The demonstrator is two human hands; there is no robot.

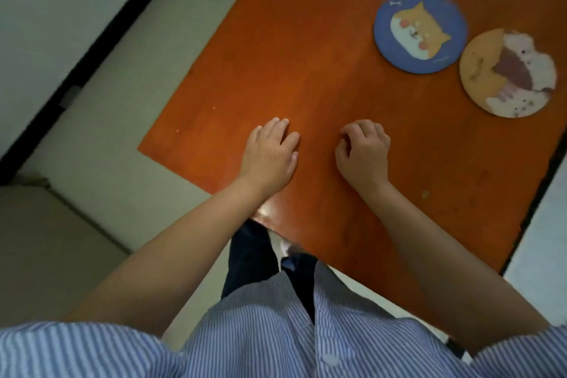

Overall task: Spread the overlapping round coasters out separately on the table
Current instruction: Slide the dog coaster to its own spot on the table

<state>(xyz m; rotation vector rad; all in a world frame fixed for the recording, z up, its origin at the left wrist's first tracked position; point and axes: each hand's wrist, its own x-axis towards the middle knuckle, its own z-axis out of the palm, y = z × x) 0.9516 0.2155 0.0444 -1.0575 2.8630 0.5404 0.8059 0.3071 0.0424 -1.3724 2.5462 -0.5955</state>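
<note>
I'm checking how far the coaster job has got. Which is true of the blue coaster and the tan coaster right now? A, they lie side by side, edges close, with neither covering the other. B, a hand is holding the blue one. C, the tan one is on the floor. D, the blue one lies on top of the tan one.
A: the blue coaster and tan coaster lie flat beside each other on the table, while the left hand and right hand rest empty nearer the person.

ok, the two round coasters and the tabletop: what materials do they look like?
Blue coaster: thin matte disc with a printed dog, possibly coated cork or board; the blur leaves it open.
Tan coaster: looks like cork, with a speckled tan face and worn-looking print.
Table: orange-brown wood or wood-look laminate, semi-gloss, with faint grain streaks and a glare spot at its near edge.
</note>
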